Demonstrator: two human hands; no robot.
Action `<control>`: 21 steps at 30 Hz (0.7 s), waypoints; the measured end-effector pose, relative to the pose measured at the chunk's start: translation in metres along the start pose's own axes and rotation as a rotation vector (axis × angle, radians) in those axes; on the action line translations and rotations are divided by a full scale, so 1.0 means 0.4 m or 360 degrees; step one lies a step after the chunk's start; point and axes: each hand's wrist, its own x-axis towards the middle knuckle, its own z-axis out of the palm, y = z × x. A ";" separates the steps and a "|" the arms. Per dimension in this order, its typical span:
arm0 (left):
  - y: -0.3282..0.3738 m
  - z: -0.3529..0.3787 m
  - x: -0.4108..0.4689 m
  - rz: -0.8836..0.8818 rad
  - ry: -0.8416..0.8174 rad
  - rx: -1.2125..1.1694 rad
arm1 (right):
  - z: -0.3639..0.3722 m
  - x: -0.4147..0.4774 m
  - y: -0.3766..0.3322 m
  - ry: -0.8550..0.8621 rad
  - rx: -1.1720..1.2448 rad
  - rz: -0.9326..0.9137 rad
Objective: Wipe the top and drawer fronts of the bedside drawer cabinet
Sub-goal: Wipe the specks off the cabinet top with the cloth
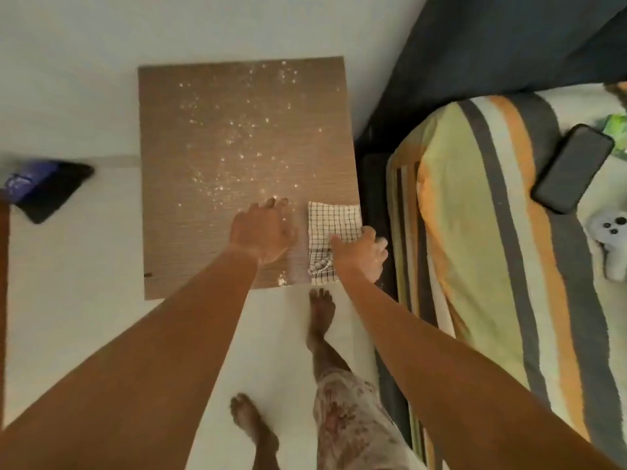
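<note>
At the near right corner of the bedside drawer cabinet (pixel 190 232) the checked cloth (pixel 330 218) lies flat on the top, with the right hand (pixel 359 254) over its edge; pressing or gripping, I cannot tell. The left hand (pixel 263 232) rests just beside it, fingers (pixel 278 203) stretched out, holding nothing. White specks (pixel 237 130) dot the top, so wiping looks barely begun. Next up, I'd say: cloth swept far across, then the drawer fronts, hidden from here.

A home bedroom: a striped-blanket bed (pixel 475 232) stands beside a bedside cabinet (pixel 237 147)
</note>
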 end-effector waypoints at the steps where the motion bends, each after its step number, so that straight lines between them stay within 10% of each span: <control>1: 0.003 0.004 0.018 -0.0001 -0.0065 0.0033 | 0.000 -0.002 -0.010 0.0097 -0.0063 -0.0013; 12: -0.033 0.021 0.234 -0.0208 -0.0270 0.0215 | 0.062 0.183 -0.167 0.0115 -0.0207 -0.0511; 21: -0.034 -0.155 0.363 -0.0220 -0.0060 -0.0092 | -0.129 0.328 -0.349 -0.0886 0.0898 -0.0324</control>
